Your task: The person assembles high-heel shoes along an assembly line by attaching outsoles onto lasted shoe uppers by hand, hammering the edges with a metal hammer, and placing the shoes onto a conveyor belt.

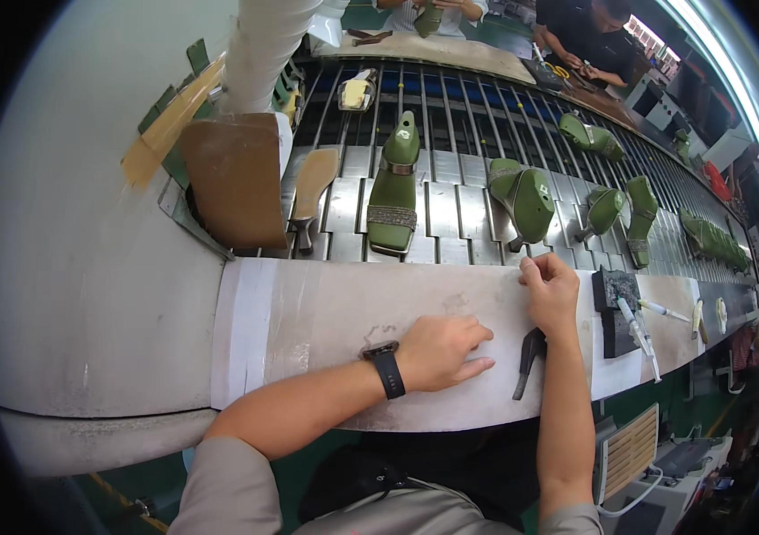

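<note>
My left hand (443,351), a black watch on its wrist, hovers over or rests on the pale worktop (370,294), thumb and fingers apart and nothing in them. My right hand (552,291) is by the worktop's far edge, fingers curled to the thumb; what they hold, if anything, is hidden. Just past it on the conveyor a green heeled sandal on a last (526,203) lies tipped over. Partly under my right forearm lies a dark, narrow heel-shaped piece (529,361). Another green sandal with a glittery strap (394,192) points its toe at me.
Further green sandals (605,209) lie rightward along the slatted metal conveyor (442,209). A tan sole with heel (313,183) is at left, beside a brown board (235,183). Syringes (636,325) lean on a black block (615,303). Two people (589,40) work across the line.
</note>
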### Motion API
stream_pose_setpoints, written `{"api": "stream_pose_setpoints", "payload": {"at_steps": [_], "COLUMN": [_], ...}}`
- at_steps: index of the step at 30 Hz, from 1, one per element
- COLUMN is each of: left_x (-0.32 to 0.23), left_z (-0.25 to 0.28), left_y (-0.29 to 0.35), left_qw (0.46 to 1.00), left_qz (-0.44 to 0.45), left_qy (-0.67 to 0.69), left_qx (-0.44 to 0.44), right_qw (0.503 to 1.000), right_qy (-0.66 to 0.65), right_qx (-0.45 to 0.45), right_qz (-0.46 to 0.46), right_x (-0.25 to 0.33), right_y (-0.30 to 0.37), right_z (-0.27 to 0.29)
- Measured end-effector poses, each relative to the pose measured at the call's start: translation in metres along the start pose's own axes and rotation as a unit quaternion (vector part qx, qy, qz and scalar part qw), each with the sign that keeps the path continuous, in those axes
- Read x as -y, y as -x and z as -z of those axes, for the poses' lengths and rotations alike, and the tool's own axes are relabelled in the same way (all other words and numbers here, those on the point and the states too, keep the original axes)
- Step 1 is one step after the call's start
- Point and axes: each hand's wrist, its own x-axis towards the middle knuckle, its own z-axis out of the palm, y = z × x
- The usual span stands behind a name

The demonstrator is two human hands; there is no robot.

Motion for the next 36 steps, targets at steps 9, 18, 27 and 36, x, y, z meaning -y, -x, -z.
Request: {"api": "stream_pose_setpoints", "payload": {"at_steps": [9,18,27,36], "left_x": [0.101,0.105,-0.049,0.041], "left_z": [0.115,0.137,0.022,0.089], "left_y": [-0.011,-0.026,-0.027,-0.106], "left_qw": [0.859,0.834,0.974,0.923], "left_qz": [0.21,0.325,0.019,0.065], "left_qy": [-0.422,-0.424,-0.12,0.113], "left_qx": [-0.202,-0.135,-0.19,-0.363], "right_qw": [1.0,0.996,0.888,0.954], "right_qy": [-0.022,-0.077,-0.352,-0.188], "right_qx": [0.018,0.045,0.29,0.229], "right_qz": [-0.007,-0.018,0.05,-0.057], "right_x": [0.002,0.004,0.03,0.025], "right_y": [-0.001,0.001,0.03,0.025], "right_z": [0.0,0.004,0.02,0.019]}}
